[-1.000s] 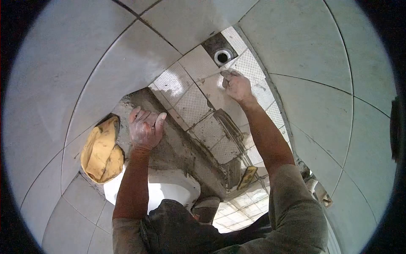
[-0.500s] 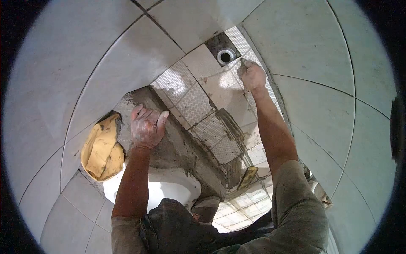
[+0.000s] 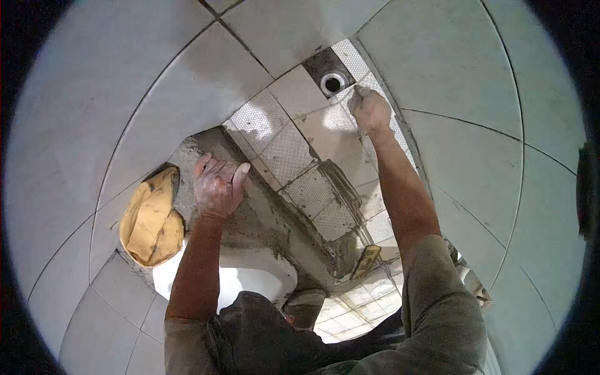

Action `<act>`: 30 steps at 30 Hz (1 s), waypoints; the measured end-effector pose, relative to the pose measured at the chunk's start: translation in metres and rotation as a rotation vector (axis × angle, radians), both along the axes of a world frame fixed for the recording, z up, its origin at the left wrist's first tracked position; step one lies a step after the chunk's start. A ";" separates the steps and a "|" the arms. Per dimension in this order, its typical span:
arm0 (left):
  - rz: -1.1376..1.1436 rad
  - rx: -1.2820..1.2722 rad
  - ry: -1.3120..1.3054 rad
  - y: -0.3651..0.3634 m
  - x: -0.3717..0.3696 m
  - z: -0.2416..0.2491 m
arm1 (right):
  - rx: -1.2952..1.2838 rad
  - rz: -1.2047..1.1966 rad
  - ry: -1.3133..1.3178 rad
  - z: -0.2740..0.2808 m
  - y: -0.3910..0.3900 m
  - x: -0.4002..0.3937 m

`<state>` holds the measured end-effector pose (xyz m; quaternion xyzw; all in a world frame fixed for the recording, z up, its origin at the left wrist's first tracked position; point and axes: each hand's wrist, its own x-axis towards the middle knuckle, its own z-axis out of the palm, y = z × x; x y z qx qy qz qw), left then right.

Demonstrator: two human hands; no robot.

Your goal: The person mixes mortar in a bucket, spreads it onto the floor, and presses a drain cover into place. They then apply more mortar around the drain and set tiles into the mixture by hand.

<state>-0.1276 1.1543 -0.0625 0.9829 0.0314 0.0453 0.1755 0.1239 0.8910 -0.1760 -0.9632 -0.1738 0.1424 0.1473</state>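
Observation:
My right hand (image 3: 370,111) is closed, fingers pressed together, low over the patterned floor tiles (image 3: 369,80) just beside a round metal drain (image 3: 334,83). Whatever its fingers hold, if anything, is hidden. The drain sits in a dark unfilled square among the tiles. My left hand (image 3: 219,186) is dusted with grey and rests on the rough cement ledge (image 3: 269,209). Its fingers are bent and its thumb stands apart, with nothing visible in it. Grey wet smears cover part of the tiles between my arms.
A crumpled yellow bag-like thing (image 3: 152,219) lies left of my left forearm. Below it is a white ceramic fixture (image 3: 256,278). A yellow-handled tool (image 3: 366,261) lies near the ledge's end. Large tiled walls (image 3: 181,81) close in on both sides.
My right hand has shifted very slightly left beside the drain. My left hand stays in place on the ledge.

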 end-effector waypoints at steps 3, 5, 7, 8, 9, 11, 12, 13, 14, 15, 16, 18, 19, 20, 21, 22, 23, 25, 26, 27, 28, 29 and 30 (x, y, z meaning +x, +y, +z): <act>0.018 -0.020 0.019 -0.002 0.001 0.002 | 0.031 0.009 -0.039 -0.006 0.003 0.003; 0.026 -0.024 0.026 -0.002 0.002 0.002 | 0.026 -0.005 -0.021 -0.008 0.005 0.006; 0.060 -0.004 -0.003 -0.003 0.003 0.001 | 0.021 -0.018 0.001 -0.008 0.011 0.006; 0.058 -0.004 -0.002 -0.003 0.003 0.000 | 0.005 -0.008 -0.003 -0.008 0.014 0.006; 0.061 0.019 -0.004 -0.003 0.003 0.000 | -0.011 0.004 -0.009 -0.011 0.017 0.007; 0.065 0.042 -0.005 -0.003 0.002 -0.001 | 0.002 -0.012 -0.008 -0.015 0.025 0.011; 0.060 0.052 0.031 -0.002 0.002 -0.001 | 0.012 -0.027 -0.008 -0.013 0.030 0.012; 0.056 0.062 0.067 -0.002 0.001 0.000 | 0.012 -0.029 -0.008 -0.010 0.031 0.011; 0.055 0.062 0.065 -0.002 0.001 0.000 | 0.025 -0.056 -0.014 -0.006 0.031 0.011; 0.055 0.052 0.051 -0.002 0.000 0.000 | 0.036 -0.084 -0.021 -0.003 0.031 0.012; 0.054 0.043 0.037 -0.003 0.001 0.000 | 0.036 -0.085 -0.023 -0.002 0.029 0.015; 0.050 0.028 0.028 -0.002 0.002 0.001 | -0.038 -0.210 -0.043 0.000 0.024 0.020; 0.046 0.013 0.022 -0.002 0.002 0.001 | -0.035 -0.209 -0.041 0.000 0.022 0.023; 0.047 0.015 0.023 -0.002 0.002 0.001 | -0.063 -0.187 -0.072 0.001 0.019 0.026; 0.053 0.024 0.030 -0.003 0.002 0.000 | -0.091 -0.166 -0.103 0.002 0.018 0.028; 0.057 0.033 0.039 -0.003 0.002 0.000 | -0.090 -0.167 -0.100 0.002 0.018 0.029; 0.055 0.035 0.042 -0.003 0.002 0.000 | -0.096 -0.136 -0.109 0.001 0.020 0.032; 0.050 0.018 0.079 -0.002 0.002 0.002 | -0.098 -0.105 -0.115 -0.001 0.024 0.038; 0.049 0.021 0.082 -0.002 0.002 0.002 | -0.142 -0.070 -0.110 -0.002 0.026 0.041; 0.051 0.025 0.084 -0.003 0.002 0.003 | -0.186 -0.034 -0.104 0.000 0.028 0.043; 0.054 0.029 0.086 -0.003 0.003 0.004 | -0.186 -0.033 -0.101 0.001 0.030 0.045; 0.056 0.030 0.089 -0.003 0.004 0.005 | -0.213 -0.018 -0.085 0.003 0.031 0.048; 0.051 0.035 0.088 -0.003 0.005 0.006 | -0.241 -0.001 -0.069 0.003 0.032 0.050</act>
